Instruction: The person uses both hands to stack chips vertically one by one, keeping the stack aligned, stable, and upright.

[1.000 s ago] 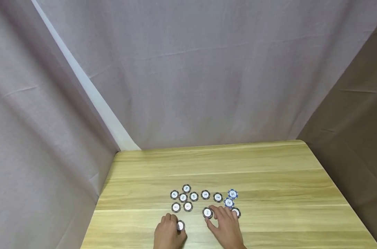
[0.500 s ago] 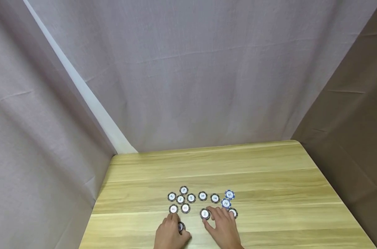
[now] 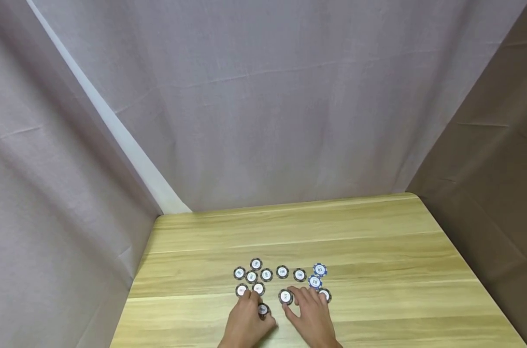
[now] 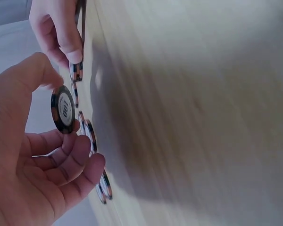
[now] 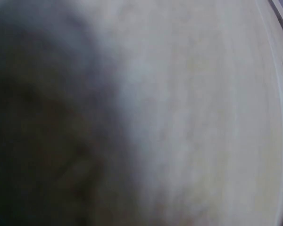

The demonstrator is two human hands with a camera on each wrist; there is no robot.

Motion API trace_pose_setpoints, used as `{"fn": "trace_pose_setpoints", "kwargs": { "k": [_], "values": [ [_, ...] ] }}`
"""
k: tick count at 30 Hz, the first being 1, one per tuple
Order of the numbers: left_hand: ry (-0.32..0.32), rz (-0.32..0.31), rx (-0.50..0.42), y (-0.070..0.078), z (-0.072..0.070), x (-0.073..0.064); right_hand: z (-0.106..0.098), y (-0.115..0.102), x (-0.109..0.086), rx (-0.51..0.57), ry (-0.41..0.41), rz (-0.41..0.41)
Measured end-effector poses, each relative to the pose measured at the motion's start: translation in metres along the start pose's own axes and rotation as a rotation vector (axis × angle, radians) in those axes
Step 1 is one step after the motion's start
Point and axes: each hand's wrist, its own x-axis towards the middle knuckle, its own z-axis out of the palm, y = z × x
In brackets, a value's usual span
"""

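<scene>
Spotter: Key bearing?

Operator: I read a black-and-tan, round, plastic-looking chip with a white centre [image 4: 65, 110] in the left hand [image 3: 248, 320], pinched between thumb and fingers, seemingly just above the pale wood-grain desk [image 3: 376, 251]. The right hand [image 3: 312, 314] grips a low stack of black-and-tan round chips [image 3: 285, 296], just right of that chip and slightly farther out. Left hand nearer the chip, plainly.

Spotter: Its lie?

Operator: Round, so no long axis. I make it tilted, the "100" underside turned back toward the left wrist
</scene>
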Motion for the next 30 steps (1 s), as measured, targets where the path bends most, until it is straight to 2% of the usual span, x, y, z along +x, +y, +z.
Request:
{"fn": "trace_pose_setpoints", "kwargs": {
  "k": [8,15,19,25,30],
  "values": [
    [0.051,0.086,0.026,0.016,0.006,0.018,-0.001,0.001,0.000,-0.014,0.026,-0.029],
    [0.080,0.160,0.094,0.030,0.011,0.029,-0.006,-0.002,0.000,-0.013,-0.018,-0.020],
    [0.087,0.186,0.123,0.036,0.016,0.029,-0.006,-0.004,-0.003,-0.005,-0.036,-0.012],
    [0.092,0.177,0.085,0.041,0.021,0.029,-0.005,-0.005,-0.002,-0.012,-0.053,-0.002],
    [0.044,0.152,0.059,0.044,0.028,0.032,-0.004,-0.004,0.000,-0.020,-0.070,0.035]
  ]
}}
